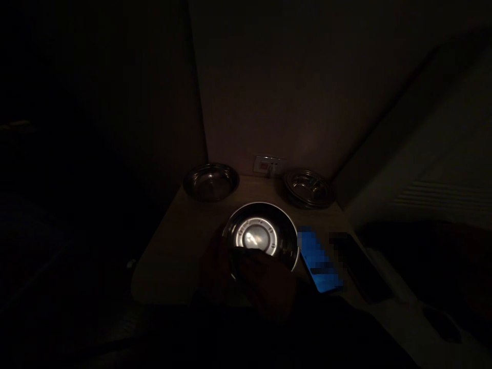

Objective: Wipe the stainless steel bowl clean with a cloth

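Note:
The scene is very dark. A shiny steel bowl (258, 233) is tilted towards me over a small light table (172, 246). My right hand (269, 287) lies over the bowl's near rim and grips it. My left hand (212, 264) is a dim shape against the bowl's left side, and its fingers are lost in the dark.
Two more steel bowls stand at the back of the table, one at the left (210, 181) and a stack at the right (308, 188). Between them is a wall socket (269, 165). A phone with a lit blue screen (320, 261) and a dark phone (359, 266) lie to the right.

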`<state>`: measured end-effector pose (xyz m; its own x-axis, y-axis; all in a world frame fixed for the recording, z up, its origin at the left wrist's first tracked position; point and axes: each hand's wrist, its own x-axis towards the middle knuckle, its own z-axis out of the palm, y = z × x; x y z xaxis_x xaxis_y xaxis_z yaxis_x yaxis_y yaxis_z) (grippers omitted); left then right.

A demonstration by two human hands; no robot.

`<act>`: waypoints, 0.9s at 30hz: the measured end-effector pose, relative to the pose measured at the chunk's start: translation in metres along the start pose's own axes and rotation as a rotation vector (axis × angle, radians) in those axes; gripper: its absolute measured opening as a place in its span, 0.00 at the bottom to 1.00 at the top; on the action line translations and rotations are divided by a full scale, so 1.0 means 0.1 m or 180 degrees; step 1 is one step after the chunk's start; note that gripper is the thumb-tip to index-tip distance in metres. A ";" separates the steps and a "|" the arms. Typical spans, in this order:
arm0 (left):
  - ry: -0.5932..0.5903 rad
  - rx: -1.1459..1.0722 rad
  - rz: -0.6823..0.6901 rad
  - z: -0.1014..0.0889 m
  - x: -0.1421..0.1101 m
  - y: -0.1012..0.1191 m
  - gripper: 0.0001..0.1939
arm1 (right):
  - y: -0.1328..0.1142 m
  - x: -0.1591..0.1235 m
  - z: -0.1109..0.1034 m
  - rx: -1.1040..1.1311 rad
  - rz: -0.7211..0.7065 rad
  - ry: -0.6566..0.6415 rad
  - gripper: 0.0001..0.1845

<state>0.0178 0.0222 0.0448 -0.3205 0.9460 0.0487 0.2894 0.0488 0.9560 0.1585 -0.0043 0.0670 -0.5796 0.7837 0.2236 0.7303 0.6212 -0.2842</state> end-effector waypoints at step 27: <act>0.0233 0.0204 -0.0091 -0.04 -0.04 0.01 0.20 | -0.22 0.03 0.36 -0.0372 0.0276 0.0758 0.16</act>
<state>0.0160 0.0169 0.0470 -0.3939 0.9181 0.0451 0.3355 0.0979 0.9369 0.1277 -0.0156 0.0407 -0.4219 0.8035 0.4199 0.8183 0.5369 -0.2053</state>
